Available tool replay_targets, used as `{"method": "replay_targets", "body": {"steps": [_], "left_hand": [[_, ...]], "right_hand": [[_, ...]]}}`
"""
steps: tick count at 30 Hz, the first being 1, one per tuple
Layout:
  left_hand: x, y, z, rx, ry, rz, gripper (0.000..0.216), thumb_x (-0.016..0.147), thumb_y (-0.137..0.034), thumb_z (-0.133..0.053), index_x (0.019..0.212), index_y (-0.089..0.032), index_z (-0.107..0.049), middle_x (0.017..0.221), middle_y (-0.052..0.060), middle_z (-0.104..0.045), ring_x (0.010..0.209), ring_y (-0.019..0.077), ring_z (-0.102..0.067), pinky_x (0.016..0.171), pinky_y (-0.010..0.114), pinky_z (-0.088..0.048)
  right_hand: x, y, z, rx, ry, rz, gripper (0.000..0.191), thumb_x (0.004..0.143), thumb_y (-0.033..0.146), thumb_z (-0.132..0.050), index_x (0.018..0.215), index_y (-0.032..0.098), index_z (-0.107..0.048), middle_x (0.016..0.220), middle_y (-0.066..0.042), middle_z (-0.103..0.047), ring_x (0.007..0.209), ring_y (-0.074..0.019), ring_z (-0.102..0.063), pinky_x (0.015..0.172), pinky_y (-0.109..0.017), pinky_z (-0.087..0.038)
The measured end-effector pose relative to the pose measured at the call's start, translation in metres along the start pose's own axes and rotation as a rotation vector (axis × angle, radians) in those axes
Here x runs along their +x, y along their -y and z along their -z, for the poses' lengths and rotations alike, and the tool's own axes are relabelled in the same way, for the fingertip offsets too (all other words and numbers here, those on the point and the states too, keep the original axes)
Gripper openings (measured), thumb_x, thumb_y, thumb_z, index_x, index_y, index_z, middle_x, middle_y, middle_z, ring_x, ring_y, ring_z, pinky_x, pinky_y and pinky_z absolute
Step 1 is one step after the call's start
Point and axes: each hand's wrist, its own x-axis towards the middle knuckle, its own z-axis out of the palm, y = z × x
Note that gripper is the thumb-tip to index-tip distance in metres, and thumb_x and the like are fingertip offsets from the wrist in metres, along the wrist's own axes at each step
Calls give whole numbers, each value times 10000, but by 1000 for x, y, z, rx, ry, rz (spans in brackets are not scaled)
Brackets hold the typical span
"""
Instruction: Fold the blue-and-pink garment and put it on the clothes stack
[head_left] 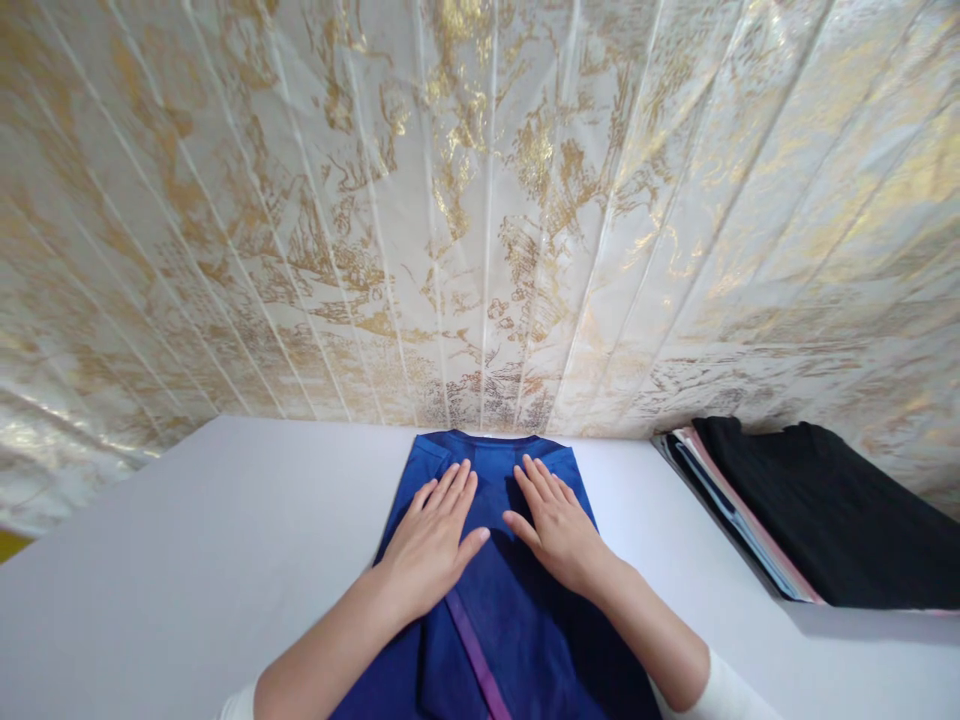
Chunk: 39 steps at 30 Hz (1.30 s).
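Gold-patterned sheeting [484, 200] is rising beyond the fingertips, behind a white table [247, 530]. Beneath the fingers, a blue garment [525, 630] is lying; the left hand [431, 540] and right hand [562, 530] are resting palms-down, seemingly holding it flat, though pressure is hard to judge. Fingers are extending nearly together, thumbs apart, pinching nothing. Folded clothes [832, 520] are sitting well right, probably leaving room.

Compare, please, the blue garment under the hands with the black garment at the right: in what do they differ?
Colour: the blue garment bears a purple strip; the black garment looks plain.
Place: the blue garment lies mid-table; the black garment tops a stack of fabrics.
Contact: the left hand and right hand lie flat on the blue garment; neither touches the black garment.
Shared: both are cloth, lying flat.
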Motion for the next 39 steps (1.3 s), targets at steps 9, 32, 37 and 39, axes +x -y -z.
{"method": "replay_targets", "body": {"steps": [9,32,37,39], "left_hand": [[-92,-24,1,27,-66,-67,591,992,-417,-352,1513,-250,-127,1562,39,-173,1425,231,-199,1133,431,-258],[-46,-25,-8,57,-18,-78,514,991,-392,-346,1465,-194,-308,1541,82,-245,1415,202,-234,1114,410,-257],[-22,-13,-11,61,-45,-71,503,993,-394,-335,1447,-178,-350,1533,96,-270,1416,218,-230,1107,419,-259],[-12,-7,-12,60,-53,-75,500,993,-398,-330,1445,-186,-355,1533,92,-274,1418,217,-224,1107,416,-255]], "right_hand": [[-92,17,-14,42,-5,102,664,928,546,-397,1480,199,-276,1546,-74,-210,1428,-251,-188,1142,-478,-263],[-64,10,-8,-46,-13,64,721,922,637,-298,1484,187,-269,1564,-58,-169,1443,-247,-131,1157,-457,-166],[-38,1,-10,-65,-24,84,705,928,630,-287,1481,193,-284,1562,-61,-192,1443,-237,-136,1153,-441,-172],[-29,-3,-12,-70,-30,93,701,929,630,-284,1481,199,-284,1563,-59,-197,1443,-234,-140,1152,-441,-170]]}}
